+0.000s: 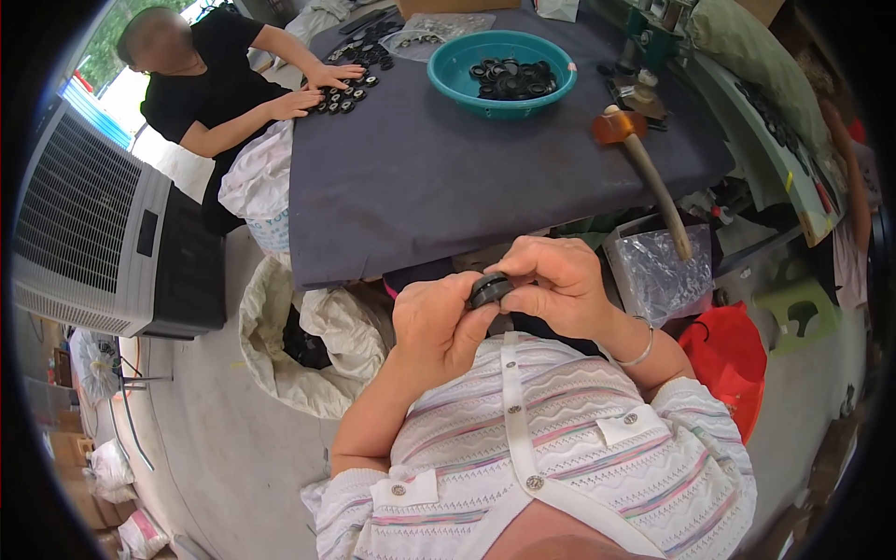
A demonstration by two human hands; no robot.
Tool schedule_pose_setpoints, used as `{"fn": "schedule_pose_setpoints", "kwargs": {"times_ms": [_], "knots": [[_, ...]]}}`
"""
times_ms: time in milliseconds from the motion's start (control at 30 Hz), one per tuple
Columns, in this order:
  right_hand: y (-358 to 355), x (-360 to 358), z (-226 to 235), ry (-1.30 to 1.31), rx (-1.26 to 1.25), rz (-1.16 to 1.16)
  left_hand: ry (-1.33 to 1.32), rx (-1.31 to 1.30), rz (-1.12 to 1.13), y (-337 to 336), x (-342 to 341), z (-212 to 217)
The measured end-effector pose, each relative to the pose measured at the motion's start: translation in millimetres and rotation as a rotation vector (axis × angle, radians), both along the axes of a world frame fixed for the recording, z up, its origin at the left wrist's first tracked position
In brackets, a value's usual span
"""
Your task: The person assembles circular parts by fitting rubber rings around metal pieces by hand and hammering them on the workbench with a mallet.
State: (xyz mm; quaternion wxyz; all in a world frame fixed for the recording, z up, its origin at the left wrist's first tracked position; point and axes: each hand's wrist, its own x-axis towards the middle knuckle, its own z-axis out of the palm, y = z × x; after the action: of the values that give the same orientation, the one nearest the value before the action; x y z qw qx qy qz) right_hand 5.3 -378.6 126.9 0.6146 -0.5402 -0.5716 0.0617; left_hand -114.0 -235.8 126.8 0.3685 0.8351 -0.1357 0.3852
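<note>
Between my two hands, just in front of my chest, is a small round black wheel-like part (488, 290). My left hand (434, 322) pinches it from the left, thumb and fingers closed on its side. From the right, my right hand (560, 285) grips its other edge with thumb and forefinger; a bracelet is on that wrist. Both hands are near the table's front edge. On the dark-covered table (401, 187) stands a teal basin (504, 107) with many similar black round parts (511, 79) in it.
A mallet with an orange head (621, 126) lies at the table's right, its handle overhanging the edge. Across the left corner, another person's hands (322, 89) touch black parts. An open white sack (266, 345), a grey air cooler (103, 224) and a red bag (728, 359) stand around me.
</note>
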Motion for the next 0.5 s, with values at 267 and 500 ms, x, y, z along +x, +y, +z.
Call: {"fn": "schedule_pose_setpoints", "kwargs": {"times_ms": [267, 500], "knots": [[-2.9, -10.4, 10.2, 0.149, 0.013, 0.135, -0.107, 0.040, -0.026, -2.8, -5.1, 11.0], [7.2, -3.8, 1.4, 0.004, 0.046, -0.034, -0.172, 0.021, 0.051, 3.8, 9.4, -7.8]]}}
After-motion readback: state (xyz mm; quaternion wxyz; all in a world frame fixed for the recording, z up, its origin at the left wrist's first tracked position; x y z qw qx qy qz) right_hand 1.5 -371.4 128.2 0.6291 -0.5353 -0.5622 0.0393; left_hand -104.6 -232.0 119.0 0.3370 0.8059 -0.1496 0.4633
